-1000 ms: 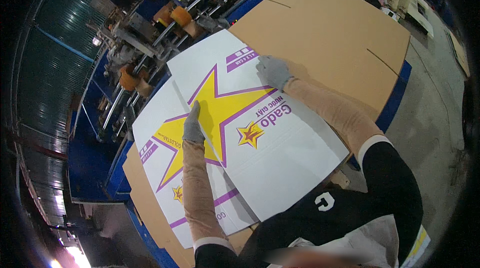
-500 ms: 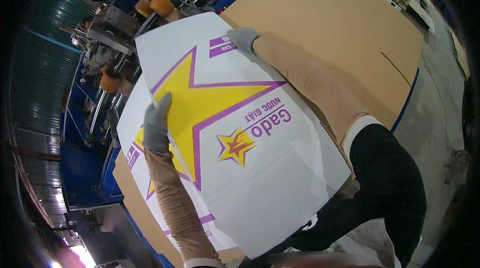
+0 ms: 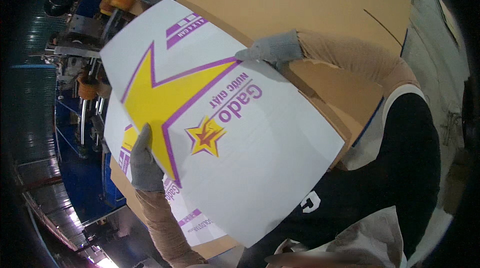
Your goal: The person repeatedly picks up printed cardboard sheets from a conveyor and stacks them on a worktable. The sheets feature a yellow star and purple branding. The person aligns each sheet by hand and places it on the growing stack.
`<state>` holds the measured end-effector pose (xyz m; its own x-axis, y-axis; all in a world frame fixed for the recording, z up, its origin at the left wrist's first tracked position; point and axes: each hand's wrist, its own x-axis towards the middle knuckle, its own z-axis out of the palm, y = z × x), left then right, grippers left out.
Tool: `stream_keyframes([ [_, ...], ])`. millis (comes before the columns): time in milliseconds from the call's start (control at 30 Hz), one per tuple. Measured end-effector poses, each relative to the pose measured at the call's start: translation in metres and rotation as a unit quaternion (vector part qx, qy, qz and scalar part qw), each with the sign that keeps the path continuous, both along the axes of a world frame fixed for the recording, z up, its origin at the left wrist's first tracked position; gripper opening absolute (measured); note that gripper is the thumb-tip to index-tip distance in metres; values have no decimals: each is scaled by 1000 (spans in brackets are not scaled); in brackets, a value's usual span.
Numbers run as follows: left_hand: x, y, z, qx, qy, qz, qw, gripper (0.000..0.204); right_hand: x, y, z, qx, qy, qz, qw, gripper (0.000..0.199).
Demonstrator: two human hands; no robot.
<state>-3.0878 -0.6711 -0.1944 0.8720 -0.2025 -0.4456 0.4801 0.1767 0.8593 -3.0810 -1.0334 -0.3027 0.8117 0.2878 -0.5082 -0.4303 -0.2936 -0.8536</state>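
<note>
A large white cardboard sheet [image 3: 260, 168], printed with a yellow, purple-edged star and purple lettering, is held in front of me. My left hand [image 3: 146, 163], in a grey glove, grips its left edge with the thumb on top; the fingers beneath are hidden. On the opposite edge, near a star point, my right hand [image 3: 272, 49], also gloved in grey, pinches the sheet. Another sheet with similar print [image 3: 202, 230] shows from below, at the left. Brown cardboard [image 3: 320, 8] lies under and beyond the held sheet.
Machinery with metal shafts and orange rollers [image 3: 122, 0] stands at the upper left, beside a blue machine frame [image 3: 82, 178]. Concrete floor [image 3: 430, 68] runs along the right. My dark-clothed leg [image 3: 400, 158] is close to the sheet's near right corner.
My right hand has slid nearer along the sheet's right edge, its elbow bending outward. The whole view has shifted, and the sheet appears turned slightly and further left. Both hands still hold it.
</note>
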Motion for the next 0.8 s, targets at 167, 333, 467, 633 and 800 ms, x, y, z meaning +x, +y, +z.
stream_keyframes([
  [167, -1, -18, 6, 157, -33, -24, 987, 34, -31, 15, 7, 181, -31, -93, 979, 60],
  [333, -6, -11, -53, 131, -43, 32, 990, 29, -23, 30, -1, 262, -67, -168, 948, 50],
  [467, -6, -7, -82, 78, 12, -5, 997, 27, -17, 25, -27, 256, -76, -131, 955, 53],
  [633, 8, 3, -86, 107, 9, -20, 994, 30, -8, 20, -25, 74, -162, -77, 981, 51],
  [800, 10, 17, -93, 759, -293, -164, 557, 56, -10, 26, 9, -365, -231, 27, 901, 49],
])
